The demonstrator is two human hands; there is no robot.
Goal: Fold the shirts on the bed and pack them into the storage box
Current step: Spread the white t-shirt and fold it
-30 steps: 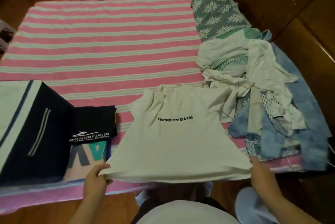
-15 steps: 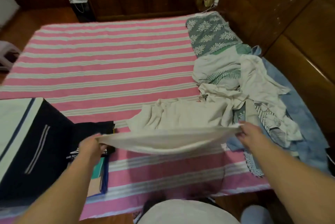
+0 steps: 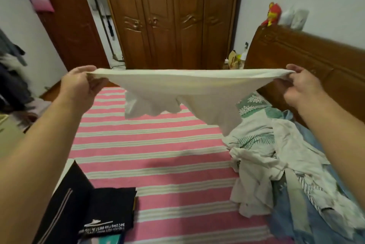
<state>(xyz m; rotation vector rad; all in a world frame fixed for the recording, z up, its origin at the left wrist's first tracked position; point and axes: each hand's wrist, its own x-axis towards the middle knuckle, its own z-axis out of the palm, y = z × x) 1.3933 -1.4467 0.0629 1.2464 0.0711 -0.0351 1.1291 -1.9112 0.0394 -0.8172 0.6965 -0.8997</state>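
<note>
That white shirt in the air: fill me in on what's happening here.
A person is sorting laundry on a bed. The left hand and right hand each grip one end of the white shirt, holding it stretched out above the pink striped bedsheet, its body hanging loose. An unfolded clothes pile lies to the right. A folded black shirt sits at lower left beside the dark storage box.

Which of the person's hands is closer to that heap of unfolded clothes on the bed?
Right. The right hand grips the white shirt above the pile of unfolded clothes; the left hand grips its other corner, across the bed.
</note>
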